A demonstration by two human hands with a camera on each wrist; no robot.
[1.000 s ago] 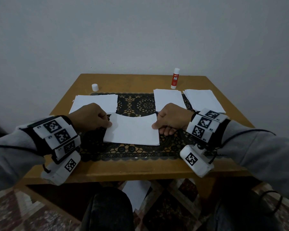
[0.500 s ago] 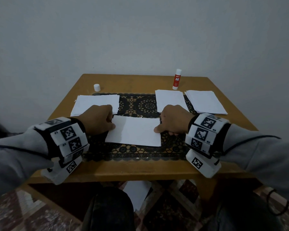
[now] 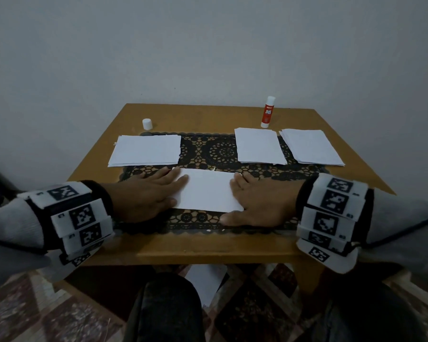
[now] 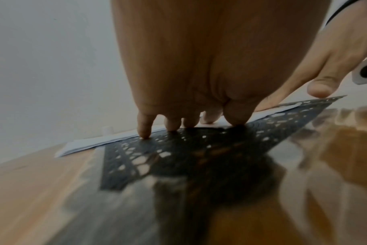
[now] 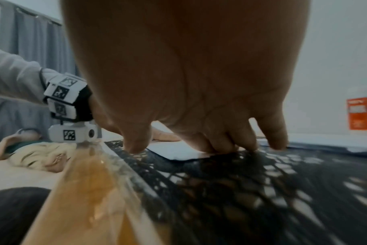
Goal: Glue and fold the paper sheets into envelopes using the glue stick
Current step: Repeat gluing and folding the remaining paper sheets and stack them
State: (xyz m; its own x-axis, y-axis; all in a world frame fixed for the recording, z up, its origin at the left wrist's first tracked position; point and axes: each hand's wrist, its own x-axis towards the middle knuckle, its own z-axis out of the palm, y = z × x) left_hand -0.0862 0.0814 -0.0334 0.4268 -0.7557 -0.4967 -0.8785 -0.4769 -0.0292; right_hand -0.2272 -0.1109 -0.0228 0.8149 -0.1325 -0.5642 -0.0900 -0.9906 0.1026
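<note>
Folded paper sheet (image 3: pixel 209 191) flat on black lace mat (image 3: pixel 220 151), centre frame, left hand (image 3: pixel 148 193) and right hand (image 3: pixel 260 198) pressing its ends with straight fingers, glue stick (image 3: pixel 267 112) upright upper right of desk (image 3: pixel 208 117).

1. The glue stick (image 3: pixel 267 112), standing upright at the far edge of the table, has a red label with white lettering that reads "GLUE STICK"; a smaller white word above it is too small to read
2. In the right wrist view the same red label (image 5: pixel 358 113) shows only blurred white lettering, not legible
</note>
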